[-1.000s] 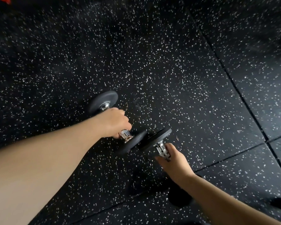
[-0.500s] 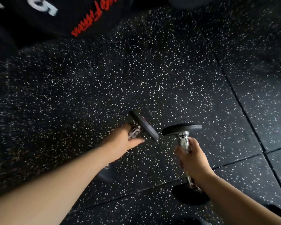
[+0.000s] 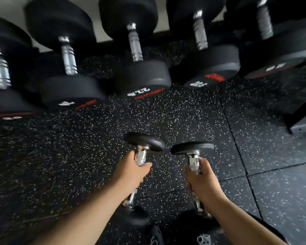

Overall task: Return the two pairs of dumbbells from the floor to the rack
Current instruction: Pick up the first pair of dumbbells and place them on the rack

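Observation:
I hold two small black dumbbells with chrome handles above the speckled floor. My left hand [image 3: 133,171] is shut on the handle of the left dumbbell [image 3: 145,142], whose far head points towards the rack. My right hand [image 3: 202,179] is shut on the handle of the right dumbbell [image 3: 193,147], held almost level beside the first. Their near heads sit low under my wrists. The two far heads are close together but apart. The rack's lower row of large dumbbells [image 3: 140,75] fills the top of the view, blurred.
Several big black dumbbells with chrome handles and red and white lettering sit side by side on the rack. A rack foot [image 3: 300,128] stands on the floor at the right. Black rubber floor tiles [image 3: 78,147] with white specks lie between me and the rack.
Both dumbbells have come up off the floor and turned end-on in my hands. The view has swung up from bare floor to the rack's row of large dumbbells.

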`<state>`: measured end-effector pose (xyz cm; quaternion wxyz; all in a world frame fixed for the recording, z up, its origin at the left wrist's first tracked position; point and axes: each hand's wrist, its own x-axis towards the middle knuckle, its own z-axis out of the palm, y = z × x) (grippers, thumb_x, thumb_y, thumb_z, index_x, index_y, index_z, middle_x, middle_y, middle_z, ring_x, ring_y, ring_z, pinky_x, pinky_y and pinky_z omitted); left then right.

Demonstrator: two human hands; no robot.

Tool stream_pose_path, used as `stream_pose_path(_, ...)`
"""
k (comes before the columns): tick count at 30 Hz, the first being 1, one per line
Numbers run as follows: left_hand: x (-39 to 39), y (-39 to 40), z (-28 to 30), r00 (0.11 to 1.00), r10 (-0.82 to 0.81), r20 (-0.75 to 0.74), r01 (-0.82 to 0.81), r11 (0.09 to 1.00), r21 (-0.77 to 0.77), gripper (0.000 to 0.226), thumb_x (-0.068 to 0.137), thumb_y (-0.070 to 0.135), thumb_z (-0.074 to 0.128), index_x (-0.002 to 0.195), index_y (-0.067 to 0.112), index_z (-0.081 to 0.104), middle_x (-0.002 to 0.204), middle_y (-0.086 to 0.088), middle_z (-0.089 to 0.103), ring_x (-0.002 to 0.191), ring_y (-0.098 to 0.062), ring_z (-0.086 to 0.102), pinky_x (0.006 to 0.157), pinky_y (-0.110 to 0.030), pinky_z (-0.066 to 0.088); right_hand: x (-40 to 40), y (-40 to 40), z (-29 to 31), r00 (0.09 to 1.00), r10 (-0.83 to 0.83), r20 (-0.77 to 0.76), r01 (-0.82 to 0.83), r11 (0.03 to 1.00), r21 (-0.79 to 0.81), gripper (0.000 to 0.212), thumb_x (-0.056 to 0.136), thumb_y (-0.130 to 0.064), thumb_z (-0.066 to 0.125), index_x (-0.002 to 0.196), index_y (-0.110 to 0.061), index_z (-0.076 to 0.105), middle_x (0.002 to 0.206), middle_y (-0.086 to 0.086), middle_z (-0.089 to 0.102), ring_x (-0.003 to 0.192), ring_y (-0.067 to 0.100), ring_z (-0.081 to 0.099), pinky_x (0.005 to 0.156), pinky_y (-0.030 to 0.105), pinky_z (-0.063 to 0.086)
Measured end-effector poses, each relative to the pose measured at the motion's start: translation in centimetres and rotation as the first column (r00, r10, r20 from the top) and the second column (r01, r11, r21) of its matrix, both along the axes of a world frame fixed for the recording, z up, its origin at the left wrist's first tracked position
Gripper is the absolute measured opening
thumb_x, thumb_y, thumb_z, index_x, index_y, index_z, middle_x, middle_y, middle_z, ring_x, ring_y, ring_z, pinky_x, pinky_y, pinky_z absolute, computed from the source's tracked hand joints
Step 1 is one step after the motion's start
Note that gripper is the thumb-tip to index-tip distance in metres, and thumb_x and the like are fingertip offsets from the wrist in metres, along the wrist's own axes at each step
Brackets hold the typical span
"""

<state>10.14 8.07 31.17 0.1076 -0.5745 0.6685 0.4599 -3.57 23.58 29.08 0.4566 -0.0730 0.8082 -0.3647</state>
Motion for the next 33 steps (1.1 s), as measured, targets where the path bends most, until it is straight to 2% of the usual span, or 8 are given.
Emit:
stream_pose_path(4,1.5,-0.4,7.6,0.995,0.055,-0.081,-0.059,0.997,-0.047,0.031,0.081,0.032,0.071,0.095,0.02,0.046,0.072,0.003,0.059,0.046,-0.004,0.053,0.029,-0.008,0.031,0.5,-1.4,8.4,0.997,0.079,0.026,-0.079,0.997,-0.014,0.027,0.089,-0.017,0.059,0.11,-0.026,0.045,0.069,0.004,0.061,0.049,0.016,0.049,0.041,0.026,0.039)
stream_pose_path(8,3.3,-1.4,14.2,0.993,0.017,-0.119,-0.026,0.996,-0.08,0.037,0.079,0.027,0.072,0.091,0.026,0.037,0.075,0.004,0.056,0.051,-0.005,0.051,0.031,-0.01,0.032,1.2,-3.5,16.2,0.987,0.158,0.034,-0.157,0.987,-0.038,0.041,0.089,-0.014,0.06,0.122,-0.023,0.038,0.079,0.009,0.062,0.053,0.02,0.05,0.042,0.03,0.041)
stream_pose_path(11,4.5,-2.7,19.0,0.992,0.04,-0.121,-0.055,0.991,-0.122,0.035,0.079,0.031,0.072,0.095,0.027,0.041,0.077,0.009,0.055,0.057,-0.003,0.053,0.038,-0.011,0.031,1.8,-5.5,21.1,0.982,0.186,0.03,-0.184,0.981,-0.069,0.045,0.088,-0.013,0.063,0.124,-0.021,0.037,0.08,0.008,0.062,0.053,0.018,0.051,0.043,0.03,0.044)
stream_pose_path(14,6.0,-4.2,23.1,0.991,0.071,-0.115,-0.09,0.981,-0.169,0.025,0.078,0.032,0.071,0.086,0.017,0.053,0.073,0.007,0.056,0.057,-0.004,0.052,0.042,-0.016,0.033,2.7,-7.3,25.3,0.98,0.199,-0.004,-0.198,0.977,-0.084,0.043,0.087,-0.01,0.063,0.123,-0.02,0.041,0.081,0.005,0.063,0.056,0.016,0.055,0.048,0.031,0.049)
stream_pose_path(17,7.5,-5.9,26.8,0.984,0.092,-0.15,-0.12,0.974,-0.19,0.024,0.078,0.031,0.071,0.072,0.022,0.05,0.068,0.004,0.055,0.055,-0.008,0.05,0.045,-0.023,0.031,3.7,-9.2,28.9,0.978,0.208,-0.015,-0.209,0.972,-0.104,0.045,0.086,-0.012,0.064,0.124,-0.021,0.04,0.079,0.005,0.064,0.051,0.013,0.053,0.044,0.027,0.047)
stream_pose_path(23,9.7,-9.8,31.6,0.97,0.154,-0.188,-0.196,0.954,-0.228,0.02,0.079,0.028,0.072,0.078,0.018,0.055,0.07,0.0,0.06,0.059,-0.013,0.056,0.049,-0.026,0.036,5.4,-14.1,33.6,0.964,0.26,-0.054,-0.265,0.955,-0.13,0.058,0.086,-0.015,0.065,0.133,-0.025,0.034,0.09,0.006,0.066,0.054,0.012,0.055,0.044,0.024,0.046)
stream_pose_path(29,11.7,-13.9,33.7,0.926,0.309,-0.219,-0.355,0.909,-0.217,0.017,0.078,0.025,0.072,0.072,0.019,0.057,0.063,0.0,0.064,0.05,-0.009,0.058,0.047,-0.026,0.041,6.4,-19.5,35.1,0.952,0.306,-0.023,-0.305,0.935,-0.181,0.061,0.085,-0.015,0.066,0.136,-0.024,0.033,0.09,0.006,0.064,0.059,0.016,0.056,0.049,0.03,0.05)
stream_pose_path(33,13.3,-16.7,35.0,0.898,0.373,-0.233,-0.424,0.876,-0.23,0.017,0.079,0.024,0.071,0.074,0.015,0.058,0.066,-0.001,0.064,0.053,-0.011,0.059,0.047,-0.026,0.042,7.5,-23.4,36.0,0.935,0.355,-0.018,-0.352,0.915,-0.196,0.065,0.087,-0.019,0.064,0.141,-0.025,0.029,0.082,0.003,0.066,0.054,0.011,0.058,0.045,0.023,0.048)
